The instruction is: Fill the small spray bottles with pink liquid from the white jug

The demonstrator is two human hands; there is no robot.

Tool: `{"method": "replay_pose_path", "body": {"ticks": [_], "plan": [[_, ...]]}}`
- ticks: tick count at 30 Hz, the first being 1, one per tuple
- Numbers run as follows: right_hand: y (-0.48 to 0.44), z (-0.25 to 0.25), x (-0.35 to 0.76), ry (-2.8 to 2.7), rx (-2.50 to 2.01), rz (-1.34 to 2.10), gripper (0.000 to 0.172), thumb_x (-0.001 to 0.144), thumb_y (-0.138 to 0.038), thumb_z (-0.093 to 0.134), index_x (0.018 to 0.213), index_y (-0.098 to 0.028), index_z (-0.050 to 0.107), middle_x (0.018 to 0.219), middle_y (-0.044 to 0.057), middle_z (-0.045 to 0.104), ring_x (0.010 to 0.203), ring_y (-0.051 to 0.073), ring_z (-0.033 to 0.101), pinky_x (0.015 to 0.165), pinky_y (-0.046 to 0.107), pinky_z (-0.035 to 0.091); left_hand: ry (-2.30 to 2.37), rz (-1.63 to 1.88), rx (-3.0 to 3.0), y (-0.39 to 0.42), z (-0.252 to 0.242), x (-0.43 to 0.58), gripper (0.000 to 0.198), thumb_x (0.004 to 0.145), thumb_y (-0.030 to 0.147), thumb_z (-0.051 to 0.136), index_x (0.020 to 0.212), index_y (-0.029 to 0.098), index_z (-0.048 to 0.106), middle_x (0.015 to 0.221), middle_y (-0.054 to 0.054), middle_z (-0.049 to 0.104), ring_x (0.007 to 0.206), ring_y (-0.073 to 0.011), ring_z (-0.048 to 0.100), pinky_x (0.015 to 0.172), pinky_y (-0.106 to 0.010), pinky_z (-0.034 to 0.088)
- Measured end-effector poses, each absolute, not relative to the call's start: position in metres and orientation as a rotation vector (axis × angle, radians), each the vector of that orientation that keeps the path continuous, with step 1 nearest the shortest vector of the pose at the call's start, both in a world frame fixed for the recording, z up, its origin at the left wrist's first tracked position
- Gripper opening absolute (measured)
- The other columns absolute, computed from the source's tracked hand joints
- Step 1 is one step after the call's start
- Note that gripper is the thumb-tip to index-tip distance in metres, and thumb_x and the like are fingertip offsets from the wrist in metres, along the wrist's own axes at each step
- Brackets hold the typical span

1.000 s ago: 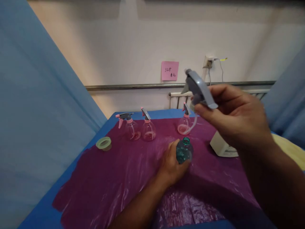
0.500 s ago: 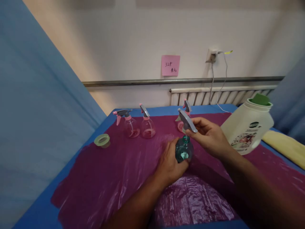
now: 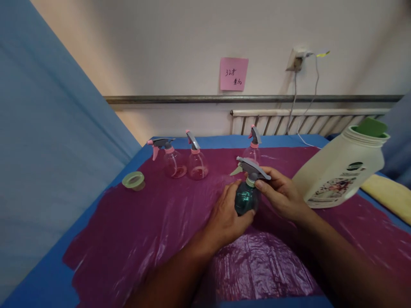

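My left hand [image 3: 226,209] is wrapped round the green spray bottle [image 3: 244,199], which stands on the purple sheet. The grey spray head [image 3: 252,169] with its pale green trigger sits on the bottle's neck. Thumb and fingers of my right hand [image 3: 281,192] pinch it at the collar. Just behind is a clear bottle with a pink-and-grey sprayer [image 3: 253,149]. Two more such bottles, one [image 3: 175,162] beside the other [image 3: 197,164], stand to the left with a little pink liquid inside.
A large cream jug [image 3: 343,171] with something green in its mouth stands at the right, near a yellow cloth [image 3: 387,196]. A small green-rimmed cup [image 3: 134,181] is at the left. Behind run a rail [image 3: 192,99] and a radiator; a blue curtain [image 3: 54,128] hangs left.
The grey spray head has come down from above the green bottle onto its neck, with my right hand lowered to the collar. The view has shifted slightly.
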State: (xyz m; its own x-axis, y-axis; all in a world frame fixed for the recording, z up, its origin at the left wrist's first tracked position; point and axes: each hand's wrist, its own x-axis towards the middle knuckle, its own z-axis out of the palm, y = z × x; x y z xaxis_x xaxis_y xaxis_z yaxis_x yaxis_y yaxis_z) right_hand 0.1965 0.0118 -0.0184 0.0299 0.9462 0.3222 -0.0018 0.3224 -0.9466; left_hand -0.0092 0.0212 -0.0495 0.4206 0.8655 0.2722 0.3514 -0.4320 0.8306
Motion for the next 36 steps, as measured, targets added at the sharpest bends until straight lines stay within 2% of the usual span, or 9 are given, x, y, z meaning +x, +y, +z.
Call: {"method": "replay_pose_path", "body": {"ticks": [4,8,15,18,20,24,29,32,36], "plan": [[0.01,-0.021,0.199,-1.418,-0.985,0.919,0.036,0.105,-0.05,0.079,0.135,-0.031,0.077,0.12,0.004,0.082,0.108,0.022,0.076,0.099,0.037,0.062,1.032,0.957,1.992,0.022,-0.052,-0.009,0.084,0.09,0.027,0.084,0.165,0.027,0.047,0.163,-0.014,0.061,0.153,-0.0371,0.06,0.13,-0.059,0.049],[0.008,-0.028,0.197,-1.408,-0.99,0.88,0.032,0.105,-0.046,0.078,0.134,-0.031,0.077,0.12,0.004,0.081,0.108,0.022,0.074,0.1,0.038,0.06,1.03,0.958,1.994,0.022,-0.052,-0.009,0.082,0.091,0.028,0.084,0.164,0.028,0.048,0.159,-0.013,0.064,0.149,-0.036,0.063,0.128,-0.057,0.051],[0.013,-0.033,0.177,-1.233,-1.021,0.781,0.043,0.09,-0.042,0.093,0.128,-0.032,0.074,0.118,0.004,0.078,0.107,0.023,0.073,0.101,0.042,0.06,1.029,0.953,1.957,0.021,-0.048,-0.007,0.074,0.09,0.028,0.087,0.157,0.029,0.055,0.152,-0.011,0.066,0.14,-0.0339,0.068,0.12,-0.052,0.058],[0.014,-0.027,0.171,-1.264,-1.066,0.72,0.032,0.088,-0.042,0.093,0.113,-0.03,0.078,0.108,0.003,0.075,0.101,0.022,0.069,0.098,0.041,0.058,1.016,0.986,2.0,0.022,-0.052,-0.007,0.082,0.089,0.025,0.086,0.162,0.028,0.049,0.162,-0.013,0.06,0.151,-0.036,0.062,0.129,-0.056,0.051],[0.015,-0.025,0.17,-1.272,-1.085,0.688,0.026,0.087,-0.042,0.093,0.102,-0.028,0.078,0.101,0.002,0.073,0.095,0.021,0.067,0.093,0.04,0.057,0.973,1.028,2.04,0.022,-0.056,-0.009,0.091,0.093,0.027,0.085,0.171,0.029,0.039,0.173,-0.014,0.052,0.161,-0.0366,0.053,0.136,-0.058,0.045],[0.017,-0.025,0.166,-1.173,-1.056,0.741,0.035,0.079,-0.044,0.099,0.099,-0.028,0.075,0.093,0.0,0.073,0.087,0.019,0.065,0.087,0.037,0.057,0.821,1.056,2.13,0.023,-0.061,-0.012,0.097,0.102,0.028,0.078,0.181,0.037,0.022,0.184,-0.011,0.04,0.169,-0.0345,0.045,0.14,-0.058,0.04],[0.02,-0.029,0.164,-1.146,-1.02,0.808,0.042,0.076,-0.046,0.101,0.1,-0.027,0.072,0.094,0.0,0.076,0.086,0.019,0.069,0.091,0.039,0.06,0.785,1.035,2.116,0.025,-0.06,-0.013,0.098,0.102,0.023,0.077,0.181,0.042,0.023,0.179,-0.009,0.045,0.166,-0.0331,0.048,0.137,-0.057,0.043],[0.017,-0.03,0.167,-1.201,-0.99,0.759,0.04,0.085,-0.048,0.094,0.113,-0.028,0.073,0.109,0.003,0.08,0.101,0.022,0.074,0.104,0.043,0.061,0.792,1.016,2.097,0.026,-0.057,-0.012,0.097,0.101,0.022,0.078,0.18,0.044,0.025,0.176,-0.008,0.048,0.161,-0.0322,0.053,0.134,-0.056,0.046],[0.009,-0.026,0.174,-1.28,-0.878,0.78,0.055,0.103,-0.046,0.077,0.154,-0.031,0.06,0.146,0.011,0.075,0.136,0.026,0.072,0.123,0.049,0.055,0.768,1.01,2.088,0.026,-0.053,-0.012,0.098,0.102,0.02,0.077,0.18,0.046,0.025,0.175,-0.007,0.048,0.162,-0.0316,0.052,0.136,-0.056,0.044]]}}
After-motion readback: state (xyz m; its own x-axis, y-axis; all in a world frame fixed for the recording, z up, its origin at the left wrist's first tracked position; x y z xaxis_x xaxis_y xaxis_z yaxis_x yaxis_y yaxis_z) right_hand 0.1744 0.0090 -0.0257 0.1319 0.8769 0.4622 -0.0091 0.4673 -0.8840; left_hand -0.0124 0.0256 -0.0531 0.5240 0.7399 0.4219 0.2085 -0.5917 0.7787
